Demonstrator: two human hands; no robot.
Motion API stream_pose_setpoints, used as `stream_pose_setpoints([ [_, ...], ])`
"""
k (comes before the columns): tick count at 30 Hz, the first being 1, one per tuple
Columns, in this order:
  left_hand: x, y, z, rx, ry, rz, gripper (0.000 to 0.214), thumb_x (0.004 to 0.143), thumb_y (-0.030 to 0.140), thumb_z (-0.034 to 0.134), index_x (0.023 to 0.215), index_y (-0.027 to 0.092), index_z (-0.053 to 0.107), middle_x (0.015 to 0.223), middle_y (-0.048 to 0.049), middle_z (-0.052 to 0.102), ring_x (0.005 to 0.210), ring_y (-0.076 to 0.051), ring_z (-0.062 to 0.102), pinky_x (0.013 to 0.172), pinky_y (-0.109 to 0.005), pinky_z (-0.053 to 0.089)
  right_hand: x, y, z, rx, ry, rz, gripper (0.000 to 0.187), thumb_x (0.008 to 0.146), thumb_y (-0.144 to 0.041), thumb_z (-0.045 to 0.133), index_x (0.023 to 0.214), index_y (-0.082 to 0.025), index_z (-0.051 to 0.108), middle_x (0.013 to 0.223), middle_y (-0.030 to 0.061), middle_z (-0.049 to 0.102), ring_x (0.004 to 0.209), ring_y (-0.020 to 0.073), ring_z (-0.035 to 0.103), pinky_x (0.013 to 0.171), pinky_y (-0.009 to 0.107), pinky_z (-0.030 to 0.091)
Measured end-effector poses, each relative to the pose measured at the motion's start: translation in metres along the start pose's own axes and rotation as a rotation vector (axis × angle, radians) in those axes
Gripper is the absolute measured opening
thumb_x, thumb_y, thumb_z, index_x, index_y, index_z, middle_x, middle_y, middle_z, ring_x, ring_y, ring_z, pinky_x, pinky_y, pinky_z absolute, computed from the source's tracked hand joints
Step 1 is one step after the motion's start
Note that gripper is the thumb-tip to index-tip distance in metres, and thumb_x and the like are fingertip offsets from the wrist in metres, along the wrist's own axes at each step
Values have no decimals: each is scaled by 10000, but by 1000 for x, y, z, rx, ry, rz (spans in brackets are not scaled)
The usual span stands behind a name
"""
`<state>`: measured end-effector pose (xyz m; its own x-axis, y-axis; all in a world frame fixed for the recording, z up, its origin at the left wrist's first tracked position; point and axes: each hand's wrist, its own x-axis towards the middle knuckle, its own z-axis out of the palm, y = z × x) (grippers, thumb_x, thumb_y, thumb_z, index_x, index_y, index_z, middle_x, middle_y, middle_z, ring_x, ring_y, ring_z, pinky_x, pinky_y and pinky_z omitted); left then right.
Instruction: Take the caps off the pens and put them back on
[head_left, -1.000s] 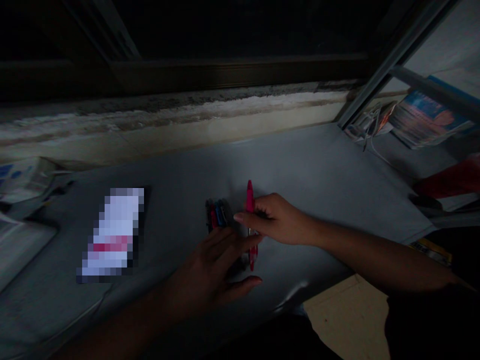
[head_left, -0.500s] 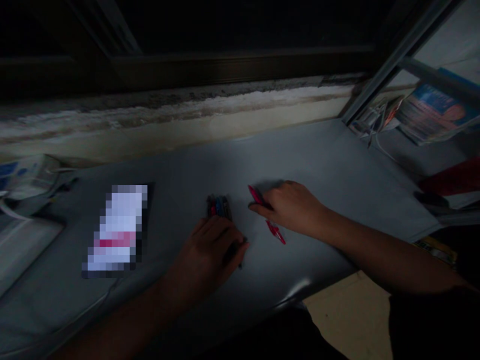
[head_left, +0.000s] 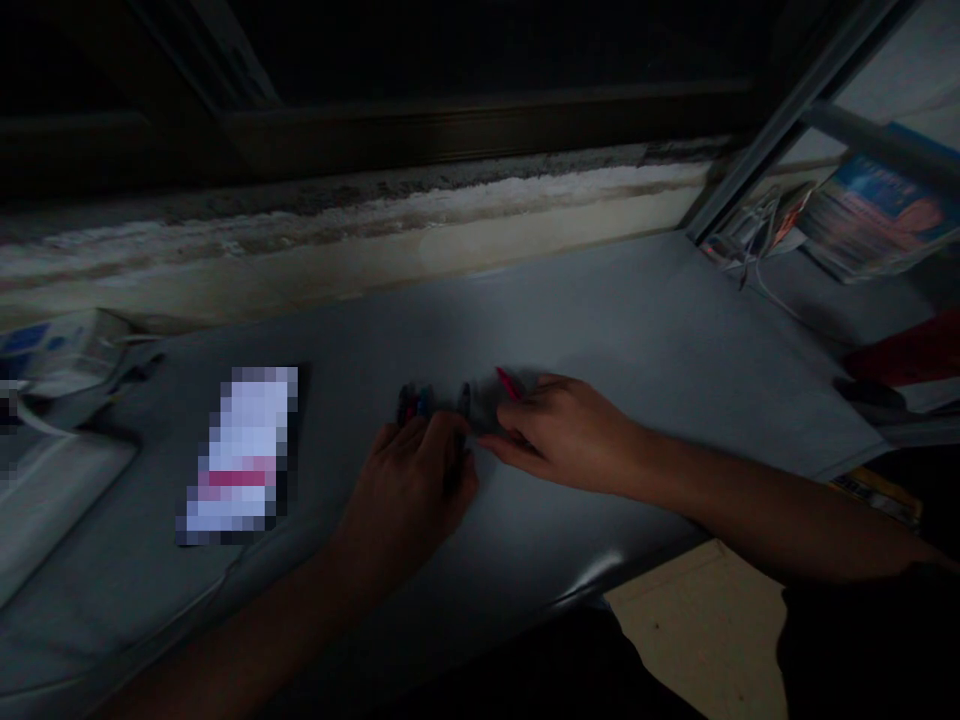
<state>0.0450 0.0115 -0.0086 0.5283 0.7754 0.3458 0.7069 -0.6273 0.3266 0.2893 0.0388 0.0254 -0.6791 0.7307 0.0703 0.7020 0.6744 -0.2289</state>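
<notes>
Several pens (head_left: 412,404), dark, red and blue at their ends, lie side by side on the grey table. My left hand (head_left: 412,470) is curled over them, its fingers covering their near parts. A single dark pen (head_left: 465,399) stands out to the right of that group, close to the left fingertips; its lower part is hidden. My right hand (head_left: 559,432) is closed around a pink pen (head_left: 508,383), with only the pen's far end showing. The right thumb points left and almost meets my left hand.
A phone with a lit, pixelated screen (head_left: 244,450) lies on the left. Beyond it are a white and blue box (head_left: 71,350) and a pale flat object (head_left: 64,500) with a cable. Books (head_left: 885,215) and a red item (head_left: 911,355) occupy the right-hand shelf.
The pen group has shifted slightly left with my left hand, and one dark pen now sits apart. My right hand has lowered, covering the pink pen's near end, its thumb reaching left.
</notes>
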Motion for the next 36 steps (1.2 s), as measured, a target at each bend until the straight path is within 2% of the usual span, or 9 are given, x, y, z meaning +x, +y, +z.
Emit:
stream_pose_setpoints([
  [5,-4,-3,-3,-274,119,-84,207,1041,204,653,1229,257,584,862,39,720,673,-183,715,644,-303,563,-1,-1,-1,148,65,11,554,1175,-566,637,773,-188,672,666,5,600,658,158,518,732,346,370],
  [9,-8,1,-8,-456,136,-3,188,1085,204,626,1245,278,561,924,39,726,661,-130,702,592,-226,540,-3,-5,-11,562,69,132,631,1094,-729,696,775,-195,589,635,-41,525,617,112,479,643,293,301],
  [13,-10,7,-8,-556,80,140,228,1068,123,608,1224,284,565,930,31,721,718,-135,724,659,-233,579,-1,-9,-17,1068,-86,113,728,1033,-858,655,718,-210,553,596,-76,421,553,79,365,529,257,262],
  [16,-11,11,-8,-614,27,221,287,1058,45,566,1231,275,564,953,0,722,786,-155,738,702,-256,601,0,-11,-17,1272,-174,116,710,1043,-829,664,713,-211,546,611,-83,373,564,75,335,519,245,260],
  [19,-12,12,-10,-564,42,228,271,1100,79,547,1292,270,561,984,-14,736,800,-160,748,718,-265,625,0,-12,-14,1265,-117,136,715,1042,-812,682,688,-216,509,614,-82,335,564,75,306,514,242,234],
  [23,-11,7,-13,-396,106,130,281,1140,230,652,1406,264,571,1056,-27,783,822,-183,784,763,-301,665,0,-9,-12,1224,92,267,811,1034,-891,610,586,-236,440,506,-68,373,478,71,341,483,264,252],
  [25,-9,2,-14,-305,121,127,221,1145,203,631,1360,253,621,1013,-24,793,827,-191,792,767,-301,660,1,-5,-12,1246,164,323,850,1016,-936,580,540,-251,416,460,-63,369,435,66,327,473,277,282],
  [30,-4,-7,-20,-129,123,288,165,1192,238,546,1289,225,679,939,-37,785,813,-213,777,778,-335,651,4,-1,-14,1304,169,341,859,1021,-922,594,513,-247,432,424,-60,374,407,63,328,478,282,314],
  [36,-1,-4,-25,-153,130,206,129,1218,271,550,1184,225,666,905,-16,750,758,-188,722,688,-300,566,3,-2,-9,1305,163,348,829,1063,-845,620,528,-233,453,439,-56,404,420,62,360,475,270,318],
])
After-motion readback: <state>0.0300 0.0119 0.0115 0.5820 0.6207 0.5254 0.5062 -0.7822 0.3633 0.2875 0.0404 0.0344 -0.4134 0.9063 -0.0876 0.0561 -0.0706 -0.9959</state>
